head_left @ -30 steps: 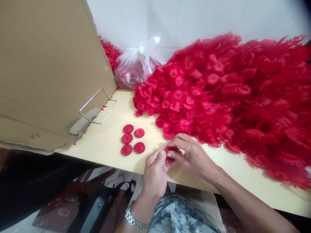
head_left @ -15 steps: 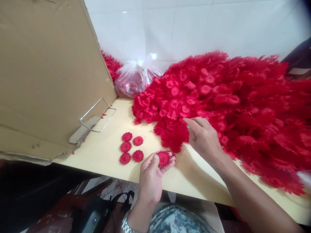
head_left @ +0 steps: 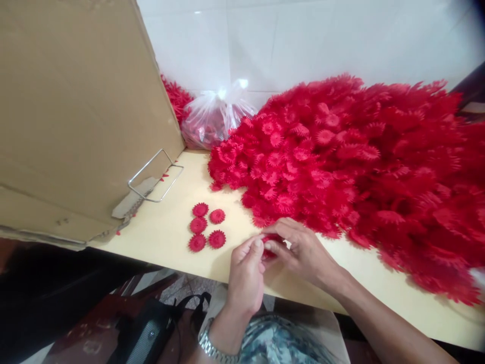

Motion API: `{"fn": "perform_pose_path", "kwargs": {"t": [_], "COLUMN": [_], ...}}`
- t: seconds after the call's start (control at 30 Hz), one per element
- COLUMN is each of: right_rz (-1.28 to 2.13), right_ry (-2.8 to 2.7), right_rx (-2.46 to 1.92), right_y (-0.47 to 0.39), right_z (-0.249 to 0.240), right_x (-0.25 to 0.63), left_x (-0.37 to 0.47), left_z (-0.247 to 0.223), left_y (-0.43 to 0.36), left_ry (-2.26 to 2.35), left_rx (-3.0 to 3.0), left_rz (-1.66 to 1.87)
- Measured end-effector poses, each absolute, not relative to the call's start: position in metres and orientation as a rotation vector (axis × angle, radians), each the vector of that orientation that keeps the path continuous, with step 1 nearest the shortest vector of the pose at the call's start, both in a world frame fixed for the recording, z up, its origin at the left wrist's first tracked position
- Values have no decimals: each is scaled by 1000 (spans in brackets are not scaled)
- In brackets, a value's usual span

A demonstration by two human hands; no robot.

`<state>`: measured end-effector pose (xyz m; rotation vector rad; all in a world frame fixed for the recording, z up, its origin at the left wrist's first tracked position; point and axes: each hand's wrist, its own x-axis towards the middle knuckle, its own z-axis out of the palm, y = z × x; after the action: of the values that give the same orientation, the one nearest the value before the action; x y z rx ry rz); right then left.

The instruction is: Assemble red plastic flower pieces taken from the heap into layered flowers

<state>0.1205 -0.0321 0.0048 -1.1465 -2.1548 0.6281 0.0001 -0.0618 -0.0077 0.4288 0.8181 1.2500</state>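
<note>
Stretching across, the bench (head_left: 162,230) carries the box (head_left: 83,111) at left and the red heap (head_left: 341,167) behind and right, with open room beside the box. Above its front edge, the left hand (head_left: 247,278) and right hand (head_left: 305,248) meet, fingers curled, both grips pinching a half-hidden red flower (head_left: 273,238); five loose flowers (head_left: 197,225) lie to the left.

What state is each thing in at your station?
Left hand: closed on the held flower.
Right hand: pinching the same flower.
Held flower: between both hands, partly covered by fingers.
Five flowers: lying flat, in columns of three and two.
Pile: loosely heaped.
Bag: gathered at the top, red contents showing through.
Box: torn along its bottom edge.
Wire: bent.
Watch: worn.
</note>
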Motion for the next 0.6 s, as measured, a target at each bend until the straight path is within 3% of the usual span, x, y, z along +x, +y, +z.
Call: {"fn": "perform_pose_path", "kwargs": {"t": [0.6], "right_rz": [512], "right_ry": [-2013], "right_rx": [-1225], "right_y": [-40], "right_z": [-1], "right_x": [120], "left_x": [-2], "left_z": [-13], "left_y": [-65], "left_ry": [833], "left_rx": [473], "left_rz": [1307]}}
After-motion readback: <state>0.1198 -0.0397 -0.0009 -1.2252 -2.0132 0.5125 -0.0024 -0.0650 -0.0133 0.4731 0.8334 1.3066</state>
